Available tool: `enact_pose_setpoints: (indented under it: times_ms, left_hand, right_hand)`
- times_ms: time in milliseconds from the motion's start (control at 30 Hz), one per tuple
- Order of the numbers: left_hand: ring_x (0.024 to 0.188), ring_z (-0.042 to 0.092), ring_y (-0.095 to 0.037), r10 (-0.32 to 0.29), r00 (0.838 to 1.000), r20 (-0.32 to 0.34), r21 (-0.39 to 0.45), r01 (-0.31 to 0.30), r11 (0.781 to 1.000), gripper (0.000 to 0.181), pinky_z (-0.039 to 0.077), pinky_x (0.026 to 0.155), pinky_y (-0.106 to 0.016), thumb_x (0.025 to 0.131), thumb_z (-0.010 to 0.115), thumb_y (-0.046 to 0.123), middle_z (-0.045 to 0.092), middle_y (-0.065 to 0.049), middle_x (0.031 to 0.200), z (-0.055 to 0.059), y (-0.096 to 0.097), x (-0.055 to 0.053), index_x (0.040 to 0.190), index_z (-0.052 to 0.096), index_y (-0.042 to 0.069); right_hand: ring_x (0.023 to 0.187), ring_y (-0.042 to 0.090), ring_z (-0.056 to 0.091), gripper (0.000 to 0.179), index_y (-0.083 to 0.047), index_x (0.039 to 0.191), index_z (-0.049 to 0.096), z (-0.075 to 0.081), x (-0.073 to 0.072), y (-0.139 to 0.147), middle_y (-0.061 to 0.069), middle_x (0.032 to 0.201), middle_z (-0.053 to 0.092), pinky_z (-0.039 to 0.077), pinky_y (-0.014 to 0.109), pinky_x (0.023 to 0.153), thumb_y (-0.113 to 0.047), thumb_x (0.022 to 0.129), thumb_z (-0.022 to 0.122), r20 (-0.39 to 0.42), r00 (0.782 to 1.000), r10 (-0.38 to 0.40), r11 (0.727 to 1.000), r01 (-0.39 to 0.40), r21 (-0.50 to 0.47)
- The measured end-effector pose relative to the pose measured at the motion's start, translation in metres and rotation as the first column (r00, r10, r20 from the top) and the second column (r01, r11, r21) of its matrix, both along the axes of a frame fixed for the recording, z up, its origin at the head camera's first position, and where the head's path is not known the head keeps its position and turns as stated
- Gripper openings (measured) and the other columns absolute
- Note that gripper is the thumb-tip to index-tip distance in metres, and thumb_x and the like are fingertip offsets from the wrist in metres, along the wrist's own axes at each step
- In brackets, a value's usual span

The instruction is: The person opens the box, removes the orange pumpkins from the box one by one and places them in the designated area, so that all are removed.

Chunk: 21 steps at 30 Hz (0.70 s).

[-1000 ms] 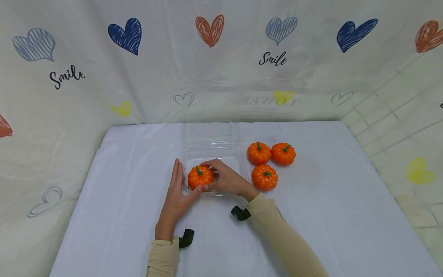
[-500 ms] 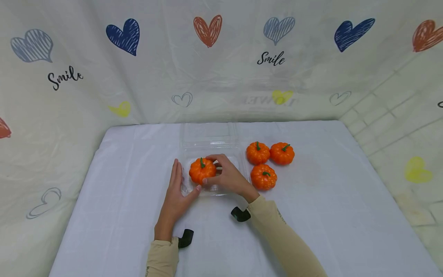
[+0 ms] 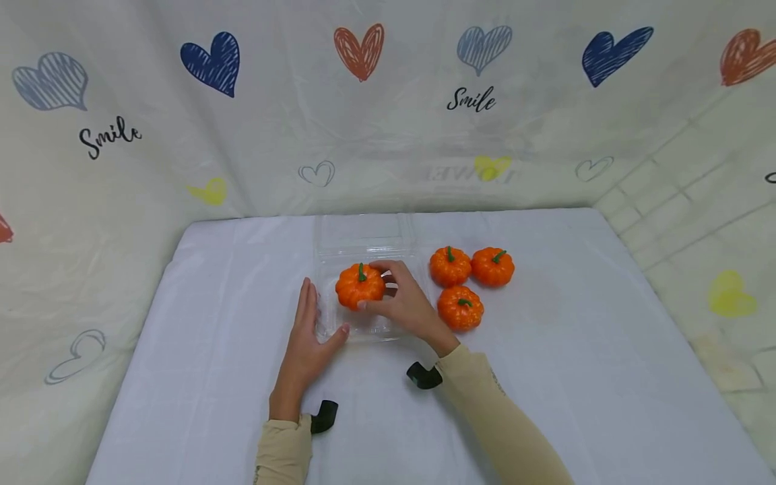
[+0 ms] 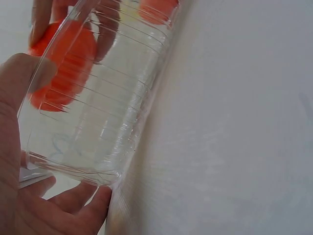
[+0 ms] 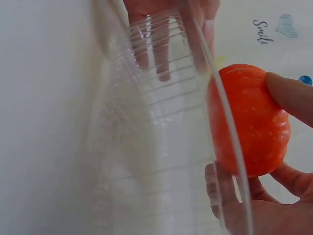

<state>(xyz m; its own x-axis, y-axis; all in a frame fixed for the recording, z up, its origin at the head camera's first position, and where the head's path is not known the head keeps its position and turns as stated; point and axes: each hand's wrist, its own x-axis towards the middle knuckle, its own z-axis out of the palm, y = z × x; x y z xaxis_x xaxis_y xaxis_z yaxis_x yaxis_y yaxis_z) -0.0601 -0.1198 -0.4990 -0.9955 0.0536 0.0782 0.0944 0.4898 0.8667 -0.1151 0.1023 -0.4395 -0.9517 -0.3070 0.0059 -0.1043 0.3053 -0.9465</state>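
A small orange pumpkin (image 3: 359, 286) with a green stem is gripped between the thumb and fingers of my right hand (image 3: 407, 300), over the clear plastic container (image 3: 378, 331). The right wrist view shows the held pumpkin (image 5: 252, 120) partly above the container's rim. My left hand (image 3: 308, 350) steadies the container at its front left corner, fingers straight along the left side and thumb by the front edge. In the left wrist view, fingertips (image 4: 100, 203) touch the plastic corner. Behind the base, the container's clear lid (image 3: 364, 232) lies folded back.
Three more orange pumpkins, one at the back (image 3: 450, 266), another on the right (image 3: 493, 267) and a third in front (image 3: 461, 308), sit close together right of the container. A white cloth (image 3: 606, 377) covers the table. A heart-printed curtain (image 3: 400, 135) hangs behind it.
My right hand has lifted the pumpkin from low in the container's front left, moving it back and slightly right. My left hand has stayed at the container's corner.
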Motion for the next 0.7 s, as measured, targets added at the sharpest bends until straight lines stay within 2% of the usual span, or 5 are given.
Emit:
enact_pose_setpoints:
  times_ms: [300,567,700]
  left_hand:
    - [0.157,0.033,-0.035,0.001,1.000,0.023,-0.021,-0.001,1.000,0.105,0.033,0.122,-0.055,0.096,0.076,0.035,-0.003,0.005,0.180,0.003,0.000,0.000,0.173,0.010,0.011]
    - [0.160,0.027,-0.033,0.001,1.000,0.028,-0.026,0.000,1.000,0.105,0.030,0.123,-0.055,0.096,0.075,0.038,-0.003,0.005,0.180,0.002,0.000,0.000,0.173,0.009,0.011]
    - [0.159,0.029,-0.035,0.008,1.000,0.024,-0.021,-0.007,1.000,0.105,0.029,0.124,-0.057,0.096,0.075,0.039,-0.003,0.005,0.180,0.001,0.000,0.001,0.173,0.009,0.012]
  right_hand:
    - [0.129,0.029,0.049,0.071,-0.012,0.151,0.052,0.010,0.003,0.016,0.008,0.146,0.048,0.048,0.046,0.114,-0.022,0.090,0.087,-0.008,0.999,-0.047,0.998,0.046,-0.047]
    - [0.131,0.031,0.048,0.073,-0.009,0.151,0.051,0.019,0.009,0.035,0.009,0.149,0.049,0.047,0.049,0.114,-0.019,0.090,0.087,-0.022,0.997,-0.074,0.995,0.072,-0.062]
    - [0.133,0.032,0.048,0.073,-0.008,0.153,0.049,0.023,0.012,0.047,0.009,0.150,0.048,0.046,0.049,0.115,-0.018,0.091,0.086,-0.007,0.996,-0.084,0.995,0.083,-0.052]
